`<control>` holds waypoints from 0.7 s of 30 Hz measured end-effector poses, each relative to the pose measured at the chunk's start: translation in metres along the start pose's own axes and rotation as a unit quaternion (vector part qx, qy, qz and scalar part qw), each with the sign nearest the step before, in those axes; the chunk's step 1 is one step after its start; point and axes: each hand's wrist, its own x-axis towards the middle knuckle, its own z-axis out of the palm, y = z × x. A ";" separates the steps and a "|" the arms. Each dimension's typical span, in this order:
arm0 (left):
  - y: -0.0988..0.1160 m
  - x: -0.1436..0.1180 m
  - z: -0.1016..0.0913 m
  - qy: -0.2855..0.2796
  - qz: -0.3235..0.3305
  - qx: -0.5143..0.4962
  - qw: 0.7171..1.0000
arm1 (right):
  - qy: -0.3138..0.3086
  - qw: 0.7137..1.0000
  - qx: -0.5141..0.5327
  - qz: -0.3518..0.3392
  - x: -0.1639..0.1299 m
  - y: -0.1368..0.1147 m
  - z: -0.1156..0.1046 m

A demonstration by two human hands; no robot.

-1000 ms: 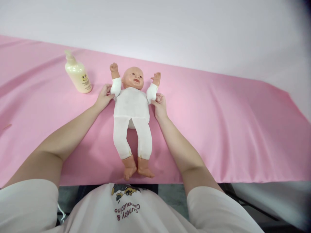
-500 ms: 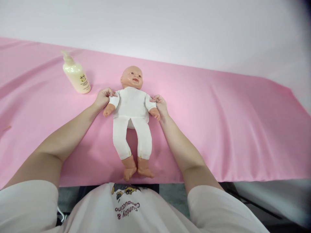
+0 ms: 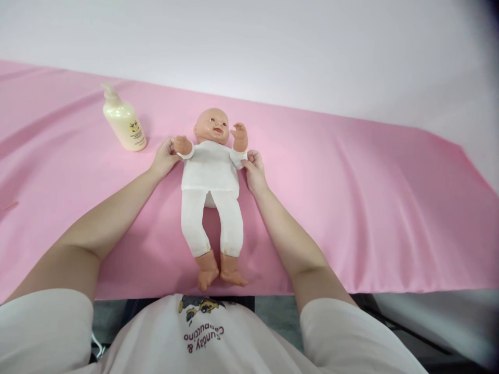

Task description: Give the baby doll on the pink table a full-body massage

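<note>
At the far left of the table (image 3: 351, 218), which is draped in a smooth pink cloth, a cream-coloured plastic pump bottle (image 3: 123, 121) with a small printed label stands upright, well apart from the person's arms. Just to its right, the left hand (image 3: 166, 157) lies on the cloth beside the doll's shoulder, its fingers closed around the white sleeve of the doll's arm, so that the small bare fist pokes up above the thumb. Between the two hands lies the plastic baby doll in a white cloth bodysuit (image 3: 211, 176), flat on its back, its bald head pointing away from the person and its bare feet close to the near edge of the table; both of its forearms are bent upward beside its head. On the doll's other side the right hand (image 3: 254, 169) pinches the opposite sleeve between thumb and curled fingers, touching the doll's upper arm. Right of that hand the pink cloth runs on with soft creases.
</note>
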 end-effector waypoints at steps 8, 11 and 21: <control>-0.002 -0.002 -0.006 0.017 -0.008 -0.009 1.000 | 0.007 0.997 -0.067 -0.039 -0.004 -0.002 -0.001; 0.001 -0.003 -0.006 0.010 -0.014 0.004 1.000 | 0.011 0.996 -0.078 -0.049 -0.004 -0.001 -0.001; 0.011 -0.007 -0.002 -0.007 -0.035 0.030 0.999 | -0.008 0.995 -0.095 -0.029 -0.002 0.002 -0.003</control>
